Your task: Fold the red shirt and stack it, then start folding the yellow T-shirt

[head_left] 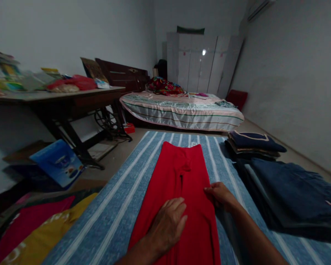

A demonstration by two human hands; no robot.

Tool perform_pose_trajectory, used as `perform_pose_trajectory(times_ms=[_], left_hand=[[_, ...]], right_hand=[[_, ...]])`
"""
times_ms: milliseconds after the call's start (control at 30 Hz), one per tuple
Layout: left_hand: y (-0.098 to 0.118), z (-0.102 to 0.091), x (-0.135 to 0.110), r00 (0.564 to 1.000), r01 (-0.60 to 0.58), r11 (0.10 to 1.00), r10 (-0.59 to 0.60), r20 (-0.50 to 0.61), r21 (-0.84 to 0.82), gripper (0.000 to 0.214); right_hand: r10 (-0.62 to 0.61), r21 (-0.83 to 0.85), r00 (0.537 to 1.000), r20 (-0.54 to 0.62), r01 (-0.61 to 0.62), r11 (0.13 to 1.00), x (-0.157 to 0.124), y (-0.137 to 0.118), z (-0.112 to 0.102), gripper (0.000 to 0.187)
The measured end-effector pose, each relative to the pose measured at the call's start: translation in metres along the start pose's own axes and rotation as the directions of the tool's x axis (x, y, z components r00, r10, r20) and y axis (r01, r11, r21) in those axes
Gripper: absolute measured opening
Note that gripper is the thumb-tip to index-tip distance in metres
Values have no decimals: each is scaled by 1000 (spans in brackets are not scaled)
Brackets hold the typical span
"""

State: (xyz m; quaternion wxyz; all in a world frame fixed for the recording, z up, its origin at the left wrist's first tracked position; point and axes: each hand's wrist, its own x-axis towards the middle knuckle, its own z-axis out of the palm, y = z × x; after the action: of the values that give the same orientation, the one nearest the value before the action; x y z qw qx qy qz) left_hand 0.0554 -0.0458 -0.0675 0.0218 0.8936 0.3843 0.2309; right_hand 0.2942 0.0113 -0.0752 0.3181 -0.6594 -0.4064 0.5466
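A pair of red trousers [179,173] lies stretched out lengthwise on a blue cloth with white stripes [118,206]. My left hand [168,222] rests flat on the red fabric near its lower middle, fingers stretched out and together. My right hand [219,195] is at the right edge of the red trousers, fingers curled and pinching the fabric's edge.
Folded dark blue garments [289,184] and a small stack of folded clothes [253,143] lie to the right. Red and yellow cloths [41,228] lie at the lower left. A sewing-machine table [60,103] with clutter stands left; a bed [182,108] and wardrobe [198,62] are farther back.
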Motion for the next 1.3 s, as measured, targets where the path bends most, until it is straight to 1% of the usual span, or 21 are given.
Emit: perform_pose_trajectory(times_ms=[100, 200, 300, 400, 467, 567, 633, 700, 767, 867, 933, 967, 1000, 1033, 1067, 1100, 1133, 1167, 1200, 1233, 1300], left_hand=[[-11, -9, 45, 998, 58, 998, -58, 0, 12, 23], [-19, -10, 93, 987, 147, 982, -154, 52, 118, 31], [-24, 2, 131, 959, 209, 951, -245, 143, 229, 48], [-29, 20, 154, 930, 207, 940, -275, 243, 270, 56], [-33, 32, 163, 926, 225, 947, -281, 251, 228, 50], [-41, 49, 170, 935, 319, 948, -318, 157, 22, 34], [-50, 56, 172, 927, 374, 920, -366, 88, -117, 25], [-63, 57, 172, 911, 409, 888, -409, 42, -209, 20], [-79, 52, 170, 887, 438, 845, -462, -8, -308, 16], [-108, 40, 162, 820, 477, 752, -567, -76, -454, 13], [-126, 32, 151, 758, 486, 643, -648, -82, -592, 12], [-134, 29, 146, 713, 472, 538, -699, -56, -699, 10], [-141, 27, 140, 650, 425, 352, -760, 10, -834, 7], [-146, 25, 135, 595, 356, 170, -800, 83, -919, 5], [-149, 23, 131, 547, 275, -1, -822, 158, -961, 8], [-151, 21, 128, 512, 202, -126, -832, 215, -971, 13], [-152, 20, 127, 488, 156, -191, -838, 243, -969, 17], [-152, 19, 127, 469, 124, -230, -844, 261, -965, 20], [-152, 17, 128, 463, 111, -265, -839, 286, -958, 20], [-151, 16, 129, 468, 118, -305, -822, 324, -945, 19], [-151, 13, 132, 502, 186, -397, -748, 435, -899, 15]], right_hand=[[-12, -4, 999, 29, 12, 1000, 3, 4, 0, 32], [-33, 23, 998, 50, 32, 999, 3, 9, 0, 32], [-34, 50, 996, 79, 30, 998, 3, 13, 0, 34], [-3, 61, 992, 127, -5, 998, 4, 15, -2, 39], [24, 66, 988, 153, -34, 997, 4, 17, -4, 40], [33, 73, 987, 157, -45, 996, 5, 20, -4, 42], [31, 83, 990, 138, -43, 996, 6, 24, -3, 44], [25, 114, 994, 110, -38, 993, 7, 28, -2, 46], [13, 150, 997, 77, -25, 988, 9, 31, 0, 46], [-4, 179, 998, 66, -8, 984, 11, 34, 2, 43], [-11, 207, 997, 73, -5, 978, 11, 33, 3, 42], [-12, 224, 997, 77, -5, 974, 11, 33, 3, 41], [-12, 242, 997, 79, -7, 970, 10, 32, 3, 41], [-10, 259, 997, 79, -11, 966, 10, 32, 4, 41], [-2, 269, 997, 79, -19, 963, 9, 31, 4, 41], [6, 275, 997, 80, -28, 961, 9, 30, 4, 41], [12, 276, 997, 82, -34, 961, 8, 30, 4, 41], [17, 272, 996, 88, -41, 961, 8, 29, 4, 41], [23, 265, 995, 97, -48, 963, 8, 29, 5, 42], [25, 260, 995, 101, -51, 964, 8, 29, 5, 42], [18, 252, 997, 81, -38, 967, 8, 28, 7, 44]])
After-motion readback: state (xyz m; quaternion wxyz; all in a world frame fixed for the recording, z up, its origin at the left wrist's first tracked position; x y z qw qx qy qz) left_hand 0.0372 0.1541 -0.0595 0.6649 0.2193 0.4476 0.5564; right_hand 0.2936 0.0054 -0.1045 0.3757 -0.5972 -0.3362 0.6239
